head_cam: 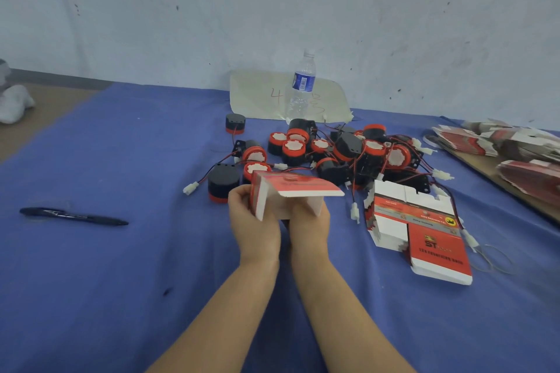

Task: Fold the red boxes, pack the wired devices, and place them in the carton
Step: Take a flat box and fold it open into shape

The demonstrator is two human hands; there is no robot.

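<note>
Both hands hold one red and white box just above the blue cloth, its flaps spread open toward me. My left hand grips the box's left side with curled fingers. My right hand holds it from below on the right. Behind the box lies a pile of black and red wired devices with red-black leads and white plugs. A stack of flat unfolded red boxes lies to the right of my hands. No carton is in view.
A black pen lies on the blue cloth at the left. A water bottle stands on a white sheet by the wall. More flat red boxes are heaped on a board at the right edge. Rubber bands lie near the stack.
</note>
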